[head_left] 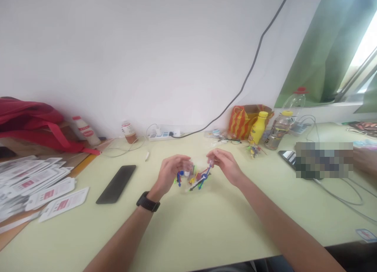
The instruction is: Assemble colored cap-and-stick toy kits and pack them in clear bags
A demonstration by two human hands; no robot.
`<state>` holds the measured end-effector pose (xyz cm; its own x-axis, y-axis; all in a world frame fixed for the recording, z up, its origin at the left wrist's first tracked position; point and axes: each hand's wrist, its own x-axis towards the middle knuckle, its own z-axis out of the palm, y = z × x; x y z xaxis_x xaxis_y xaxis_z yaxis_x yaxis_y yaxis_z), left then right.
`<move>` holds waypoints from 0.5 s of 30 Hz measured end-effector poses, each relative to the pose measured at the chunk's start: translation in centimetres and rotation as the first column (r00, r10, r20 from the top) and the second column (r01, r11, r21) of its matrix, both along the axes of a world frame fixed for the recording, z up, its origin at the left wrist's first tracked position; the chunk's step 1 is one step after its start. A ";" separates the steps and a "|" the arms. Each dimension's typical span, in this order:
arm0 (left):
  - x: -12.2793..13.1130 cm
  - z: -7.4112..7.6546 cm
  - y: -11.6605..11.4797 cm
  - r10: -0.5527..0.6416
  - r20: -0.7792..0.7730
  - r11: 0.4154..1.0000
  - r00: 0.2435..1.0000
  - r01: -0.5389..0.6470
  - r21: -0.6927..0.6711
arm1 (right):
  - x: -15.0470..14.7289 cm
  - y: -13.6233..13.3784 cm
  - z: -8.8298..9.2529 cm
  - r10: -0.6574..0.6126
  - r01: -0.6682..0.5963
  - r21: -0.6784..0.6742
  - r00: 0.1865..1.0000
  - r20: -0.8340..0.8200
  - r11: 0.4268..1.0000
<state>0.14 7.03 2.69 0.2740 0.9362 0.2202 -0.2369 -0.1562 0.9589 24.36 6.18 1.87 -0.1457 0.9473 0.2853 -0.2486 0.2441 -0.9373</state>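
Both my hands are raised over the middle of the pale green table. My left hand, with a black watch on its wrist, curls its fingers round a clear little bag of coloured plastic picks. My right hand pinches the other end of the same bag between thumb and fingers. Blue, red, yellow and green picks show between the two hands. The picture is blurred, so the exact hold is hard to make out.
A black phone lies left of my hands. White packets are piled at the far left beside a red bag. Along the wall stand small bottles, a power strip, a yellow bottle and clear bottles. Another person's hand is at the right.
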 end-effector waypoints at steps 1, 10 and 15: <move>0.1 -0.1 0.0 0.022 -0.004 1.000 1.000 -0.022 0.010 | -0.1 0.0 -0.1 -0.003 0.003 0.005 1.000 0.020 1.000; 0.4 -0.3 -0.3 0.134 -0.127 0.985 0.983 -0.119 0.121 | -0.3 -0.3 -0.2 -0.053 0.032 0.080 0.957 0.287 0.996; 0.3 -0.4 -0.2 0.115 -0.151 0.989 0.982 -0.099 0.107 | 0.0 -0.2 -0.1 -0.030 0.012 0.074 0.967 0.253 0.997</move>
<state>0.45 6.85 2.25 0.2119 0.9378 0.2749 -0.0621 -0.2678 0.9615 24.33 5.94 1.81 -0.2021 0.9296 0.3083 0.0009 0.3150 -0.9491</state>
